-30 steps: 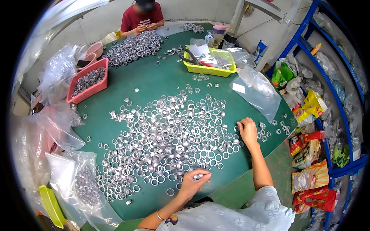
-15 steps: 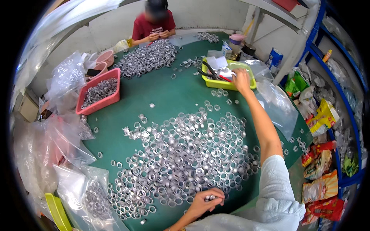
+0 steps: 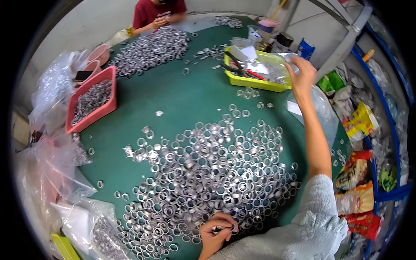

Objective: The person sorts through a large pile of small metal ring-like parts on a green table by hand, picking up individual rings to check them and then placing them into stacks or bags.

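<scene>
Close to my body, my left hand is curled around small silvery metal rings, partly hidden by its fingers. It rests at the near edge of a broad heap of such rings on the green table. My right arm reaches far to the right. There my right hand pinches a clear plastic bag at the right end of a yellow-green basket. In the basket lie black-handled pliers, a red-handled tool, white paper and more clear plastic.
A pink basket of metal pieces stands at left, beside plastic bags. Across the green table, a person in a red shirt works by another ring heap. Blue shelving with packets rises at right.
My right hand has moved from over the basket to its right end, lifting clear plastic. My left hand stays curled near the heap. The whole view has shifted slightly.
</scene>
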A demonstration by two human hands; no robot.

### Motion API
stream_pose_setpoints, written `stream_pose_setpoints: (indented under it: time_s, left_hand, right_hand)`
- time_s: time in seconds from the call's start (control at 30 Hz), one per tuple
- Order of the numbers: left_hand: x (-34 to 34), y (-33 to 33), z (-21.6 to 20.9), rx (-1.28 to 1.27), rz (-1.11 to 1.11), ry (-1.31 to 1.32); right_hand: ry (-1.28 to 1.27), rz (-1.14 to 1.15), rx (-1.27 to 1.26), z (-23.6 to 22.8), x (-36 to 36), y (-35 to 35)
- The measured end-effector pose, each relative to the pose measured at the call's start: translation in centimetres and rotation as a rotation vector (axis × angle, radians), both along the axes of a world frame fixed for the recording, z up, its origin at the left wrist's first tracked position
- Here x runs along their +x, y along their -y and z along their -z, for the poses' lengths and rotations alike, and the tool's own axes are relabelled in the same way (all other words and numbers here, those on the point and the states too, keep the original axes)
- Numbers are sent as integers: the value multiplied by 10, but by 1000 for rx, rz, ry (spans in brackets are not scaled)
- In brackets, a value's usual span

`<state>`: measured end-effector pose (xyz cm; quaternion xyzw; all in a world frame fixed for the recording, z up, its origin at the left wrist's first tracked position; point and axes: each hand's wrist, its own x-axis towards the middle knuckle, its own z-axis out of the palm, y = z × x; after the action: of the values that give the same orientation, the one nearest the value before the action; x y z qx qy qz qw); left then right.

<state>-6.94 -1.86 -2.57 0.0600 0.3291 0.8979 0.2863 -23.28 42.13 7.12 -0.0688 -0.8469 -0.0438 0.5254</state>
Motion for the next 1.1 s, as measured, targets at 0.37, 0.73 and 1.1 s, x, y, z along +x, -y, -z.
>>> stream_pose_setpoints:
  time_s: [0.37,0.73,1.1]
  left_hand:
    - [17,-22,-5,-216,143,-209]
    - [22,-14,-13,-188,442,112]
    - [11,-8,-3,163,556,347]
  right_hand:
    - [517,237,-287,89,227,48]
    - [495,-215,-657,66,192,149]
    - [457,-29,-586,91,145,92]
